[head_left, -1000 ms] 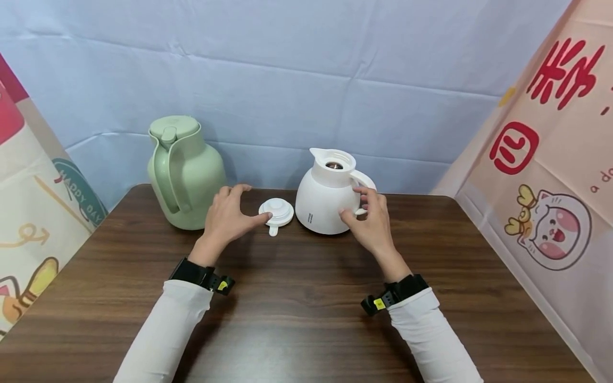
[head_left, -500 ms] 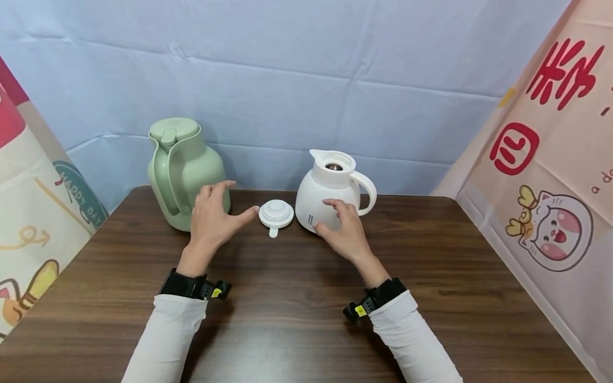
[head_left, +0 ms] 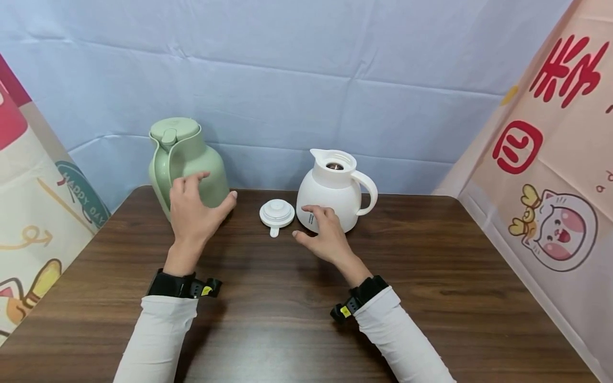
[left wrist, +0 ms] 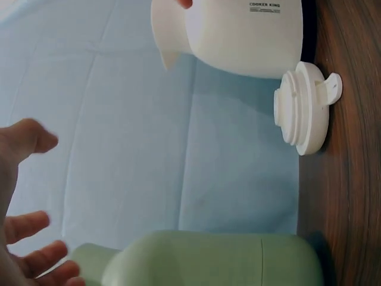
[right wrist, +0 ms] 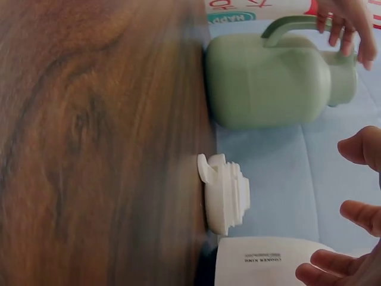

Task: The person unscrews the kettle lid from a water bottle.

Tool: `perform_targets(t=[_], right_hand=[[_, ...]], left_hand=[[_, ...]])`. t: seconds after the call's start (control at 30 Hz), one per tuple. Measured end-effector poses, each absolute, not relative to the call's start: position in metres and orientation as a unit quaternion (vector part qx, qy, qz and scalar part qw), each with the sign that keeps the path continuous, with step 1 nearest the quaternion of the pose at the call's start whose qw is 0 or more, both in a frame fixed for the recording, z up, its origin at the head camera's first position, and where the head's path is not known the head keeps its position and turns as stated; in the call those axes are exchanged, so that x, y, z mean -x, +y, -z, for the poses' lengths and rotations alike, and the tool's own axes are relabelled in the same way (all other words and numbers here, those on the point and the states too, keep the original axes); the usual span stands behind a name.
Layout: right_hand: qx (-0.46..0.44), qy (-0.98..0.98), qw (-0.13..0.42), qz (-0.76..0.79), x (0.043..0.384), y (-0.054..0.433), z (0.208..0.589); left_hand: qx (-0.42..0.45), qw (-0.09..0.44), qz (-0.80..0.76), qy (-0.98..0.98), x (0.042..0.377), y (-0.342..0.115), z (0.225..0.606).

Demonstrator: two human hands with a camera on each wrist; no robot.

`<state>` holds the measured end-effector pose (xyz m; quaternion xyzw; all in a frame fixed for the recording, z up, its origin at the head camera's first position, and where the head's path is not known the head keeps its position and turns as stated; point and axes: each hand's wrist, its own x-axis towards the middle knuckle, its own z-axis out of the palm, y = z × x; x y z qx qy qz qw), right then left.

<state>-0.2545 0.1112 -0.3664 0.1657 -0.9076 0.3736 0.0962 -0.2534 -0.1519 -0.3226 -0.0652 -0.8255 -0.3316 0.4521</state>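
Observation:
At the back left stands a green vacuum jug, its lid on. My left hand hovers in front of it, thumb and fingers spread apart with nothing between them. A white vacuum jug stands upright to the right, its mouth uncovered and its handle to the right. Close before its body is my right hand, fingers loosely bent and holding nothing. Between the jugs lies a white lid, stepped side up, its tab toward me. The left wrist view shows that lid resting on the wood.
The brown wooden table ends just behind the jugs, at a pale blue cloth. Printed cloths hang at both sides, the right one with red characters and a cartoon cat.
My right hand has left the white jug's handle and moved left across its body. My left hand has drawn away from the lid toward the green jug. Jugs and lid stay in place.

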Motion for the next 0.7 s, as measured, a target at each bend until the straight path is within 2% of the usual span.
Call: perform_targets(t=[0.13,0.23,0.33,0.53,0.7], right_hand=[[-0.171,-0.912,0.086,-0.363,0.255,0.104,0.369],[-0.176,-0.919,0.082,-0.342,0.256,0.097,0.371],[-0.177,-0.926,0.077,-0.323,0.257,0.09,0.373],[-0.182,-0.933,0.063,-0.304,0.26,0.079,0.371],[-0.19,-0.941,0.057,-0.275,0.261,0.07,0.367]], left_hand=[[0.054,0.526,0.317,-0.787,0.256,-0.155,0.32],[0.027,0.555,0.312,-0.771,0.257,-0.158,0.317],[-0.012,0.562,0.313,-0.765,0.258,-0.162,0.315],[-0.063,0.543,0.344,-0.763,0.262,-0.169,0.318],[-0.085,0.566,0.361,-0.736,0.266,-0.172,0.319]])
